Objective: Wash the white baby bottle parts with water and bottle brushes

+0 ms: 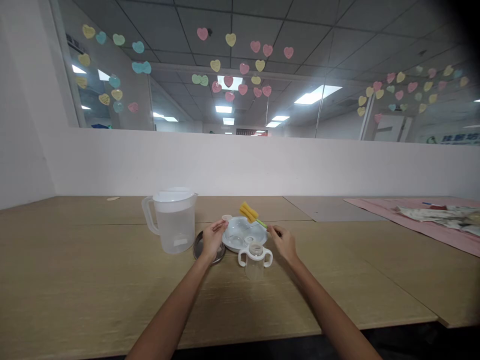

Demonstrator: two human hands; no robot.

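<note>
My right hand (284, 243) is closed around the handle of a sponge brush (249, 212) with a yellow foam head and a green stem. The brush head is raised over a white basin (228, 246), in which clear parts lie. My left hand (213, 241) is at the basin's left rim with its fingers pinched together. At its fingertips is a small pale round piece (227, 218), too small to name. Between my hands, in front of the basin, stands a clear baby bottle (255, 267) with two white handles and no lid on it.
A translucent plastic pitcher (175, 225) stands to the left, its handle pointing left. Partly under my left wrist lies a dark round metal tray (197, 246). A pink cloth (450, 237) with items on it covers the far right. A white wall (240, 165) rises behind the table.
</note>
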